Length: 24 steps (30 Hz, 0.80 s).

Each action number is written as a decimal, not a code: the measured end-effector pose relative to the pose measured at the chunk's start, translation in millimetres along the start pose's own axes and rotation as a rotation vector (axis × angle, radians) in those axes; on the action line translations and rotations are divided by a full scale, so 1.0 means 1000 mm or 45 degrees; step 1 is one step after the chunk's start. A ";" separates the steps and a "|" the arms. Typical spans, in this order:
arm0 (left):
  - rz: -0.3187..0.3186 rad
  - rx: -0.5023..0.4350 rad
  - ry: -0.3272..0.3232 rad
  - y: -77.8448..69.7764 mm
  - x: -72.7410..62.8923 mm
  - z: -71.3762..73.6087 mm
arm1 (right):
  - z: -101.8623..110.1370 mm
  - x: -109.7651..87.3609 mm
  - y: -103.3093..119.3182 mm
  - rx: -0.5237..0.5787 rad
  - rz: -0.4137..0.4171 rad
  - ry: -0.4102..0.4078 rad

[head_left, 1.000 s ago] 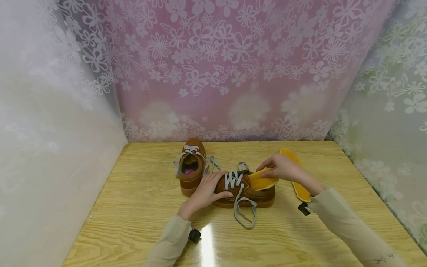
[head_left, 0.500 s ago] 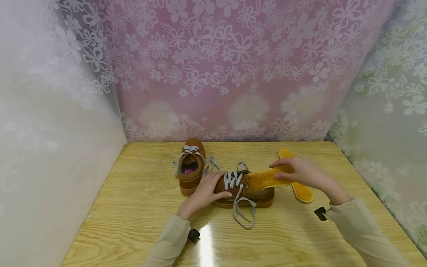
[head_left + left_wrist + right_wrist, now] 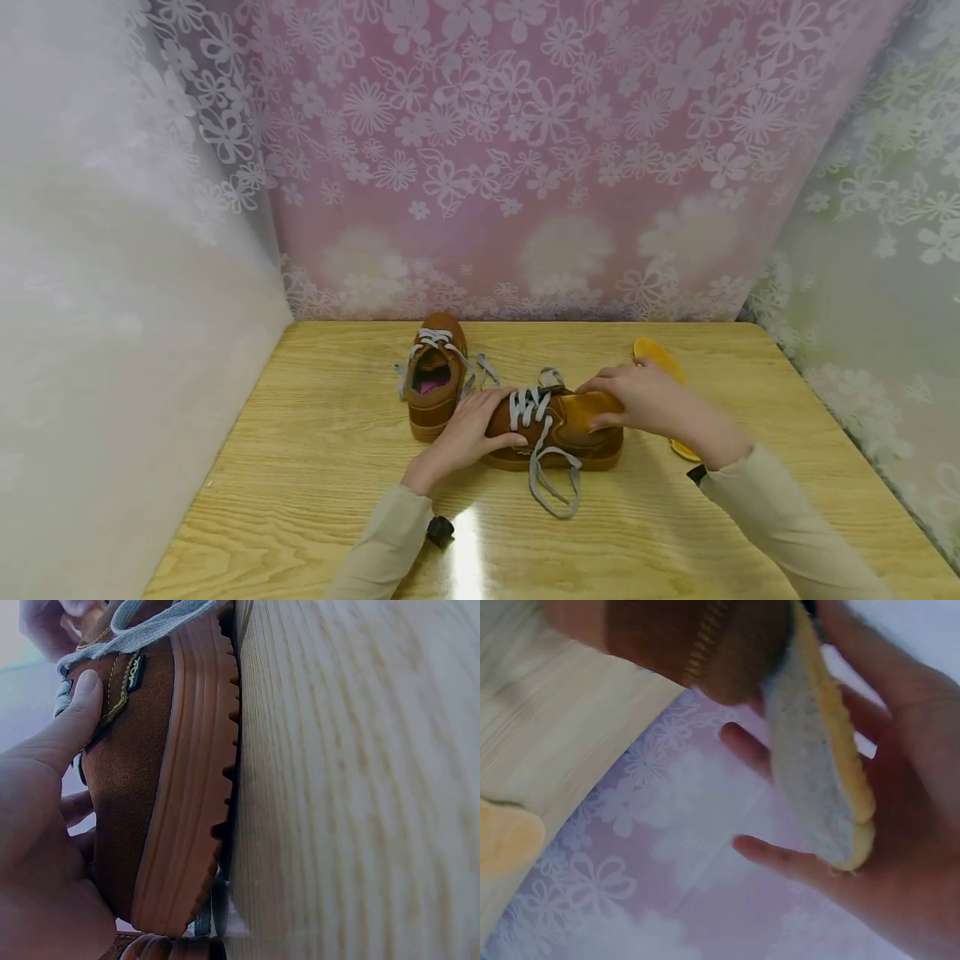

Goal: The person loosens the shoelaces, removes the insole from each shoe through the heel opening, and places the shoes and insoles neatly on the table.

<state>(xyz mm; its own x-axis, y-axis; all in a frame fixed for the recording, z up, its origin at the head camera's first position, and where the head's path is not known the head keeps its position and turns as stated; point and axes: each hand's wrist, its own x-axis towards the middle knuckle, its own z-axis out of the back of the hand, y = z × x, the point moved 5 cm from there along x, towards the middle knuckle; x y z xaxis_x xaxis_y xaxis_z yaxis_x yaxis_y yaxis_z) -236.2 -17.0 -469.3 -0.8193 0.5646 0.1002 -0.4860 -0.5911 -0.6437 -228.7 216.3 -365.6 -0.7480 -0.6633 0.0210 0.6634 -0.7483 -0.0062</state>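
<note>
A brown lace-up shoe lies sideways on the table, its toe to the left and its grey laces loose. My left hand grips it over the toe; in the left wrist view the thumb presses the near side and other fingers reach behind. A yellow insole sits partly inside the shoe's opening. My right hand holds its heel end. Seen from the right wrist, the insole shows a pale underside and a fuzzy yellow edge, slanting into the shoe by its heel.
A second brown shoe, with pink inside, stands left of the first, toe toward the back. Another yellow insole lies at the right, partly hidden behind my right hand. Flowered cloth rises behind the wooden table.
My right hand first drew right with the insole, then came back left, and the insole now sits deeper in the shoe. The left hand has stayed on the toe.
</note>
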 end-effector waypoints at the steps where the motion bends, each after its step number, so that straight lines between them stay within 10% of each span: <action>1: 0.001 -0.003 0.001 0.000 0.000 0.000 | -0.002 -0.001 0.003 -0.063 0.029 -0.022; 11: 0.008 0.019 -0.018 -0.001 0.000 0.001 | -0.016 -0.014 0.022 -0.295 0.273 -0.173; 24: -0.018 0.012 -0.024 -0.001 0.001 -0.001 | -0.004 -0.028 0.018 -0.413 0.180 -0.109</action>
<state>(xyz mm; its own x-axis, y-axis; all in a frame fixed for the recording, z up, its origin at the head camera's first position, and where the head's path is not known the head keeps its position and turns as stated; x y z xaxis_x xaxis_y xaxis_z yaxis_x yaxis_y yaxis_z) -236.9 -15.4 -469.1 -0.8180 0.5617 0.1237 -0.5003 -0.5886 -0.6350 -195.9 220.8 -370.0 -0.6358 -0.7676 0.0807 0.7092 -0.6223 -0.3313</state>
